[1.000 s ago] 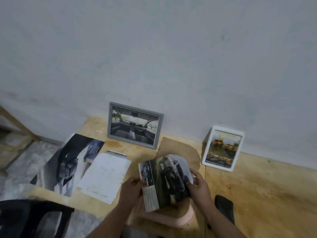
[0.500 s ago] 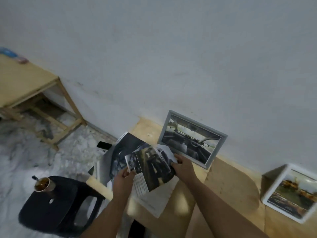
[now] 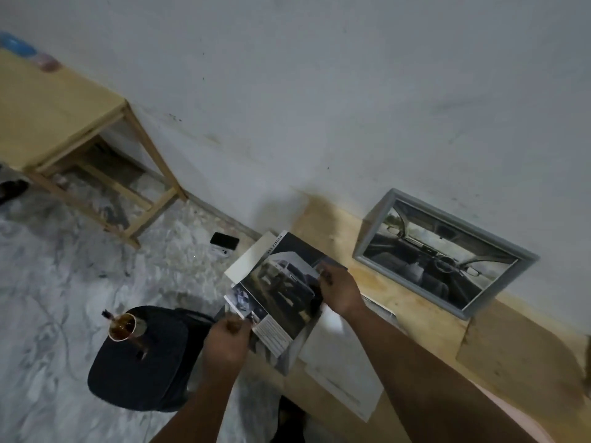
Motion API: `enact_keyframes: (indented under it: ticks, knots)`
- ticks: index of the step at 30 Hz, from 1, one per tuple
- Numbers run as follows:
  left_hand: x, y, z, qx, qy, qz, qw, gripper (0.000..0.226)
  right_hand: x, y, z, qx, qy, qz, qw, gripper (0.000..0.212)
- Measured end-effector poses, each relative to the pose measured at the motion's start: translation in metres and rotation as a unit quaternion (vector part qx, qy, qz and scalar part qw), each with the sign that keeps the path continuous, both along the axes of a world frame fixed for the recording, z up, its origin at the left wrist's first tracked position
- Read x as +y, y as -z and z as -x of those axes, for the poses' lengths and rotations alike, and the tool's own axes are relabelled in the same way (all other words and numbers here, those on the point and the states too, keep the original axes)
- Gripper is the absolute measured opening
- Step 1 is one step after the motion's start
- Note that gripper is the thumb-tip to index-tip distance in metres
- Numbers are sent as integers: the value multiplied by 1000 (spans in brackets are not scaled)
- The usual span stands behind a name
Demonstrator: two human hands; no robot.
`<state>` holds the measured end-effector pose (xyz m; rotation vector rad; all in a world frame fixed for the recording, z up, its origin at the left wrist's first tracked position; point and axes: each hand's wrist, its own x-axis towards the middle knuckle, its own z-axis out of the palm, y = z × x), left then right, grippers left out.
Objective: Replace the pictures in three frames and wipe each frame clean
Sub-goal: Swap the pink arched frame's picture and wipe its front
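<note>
We found a grey plastered wall (image 3: pixel 319 91) behind a marbled floor (image 3: pixel 48 282) and a plywood tabletop (image 3: pixel 511 346) set against it. A second wooden table (image 3: pixel 57 116) stood well apart at far left, and a black stool (image 3: pixel 144 362) carrying a cup (image 3: pixel 123 326) sat beside the tabletop. A grey frame (image 3: pixel 444 254) leaned on the wall, its car-interior picture in place. White sheets (image 3: pixel 345 369) lay flat below the arms. The car picture (image 3: pixel 281 295) was held over the tabletop's left end: our left hand (image 3: pixel 224 343) pinched its near edge, our right hand (image 3: pixel 339 292) pinched its far edge. A phone (image 3: pixel 224 241) lay on the floor. We judged it best to keep both pinches light, lay the picture flat and avoid creasing it.
</note>
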<state>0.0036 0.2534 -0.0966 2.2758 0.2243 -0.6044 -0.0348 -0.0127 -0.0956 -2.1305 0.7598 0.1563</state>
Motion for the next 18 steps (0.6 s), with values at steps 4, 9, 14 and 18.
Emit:
enact_keyframes:
  ticks: [4,9,14,18]
  knots:
    - [8,17,-4,-106,173,-70,977,31,-6,1,42,26,33,97,994,40]
    - [-13,25,-11,-209,419,-161,869,49,-1,8,124,105,51,201,973,65]
    - [-16,28,-9,-192,500,-189,823,63,14,23,153,222,-33,228,948,122]
    - [-18,26,-8,-195,503,-203,817,63,19,26,154,254,-39,243,935,127]
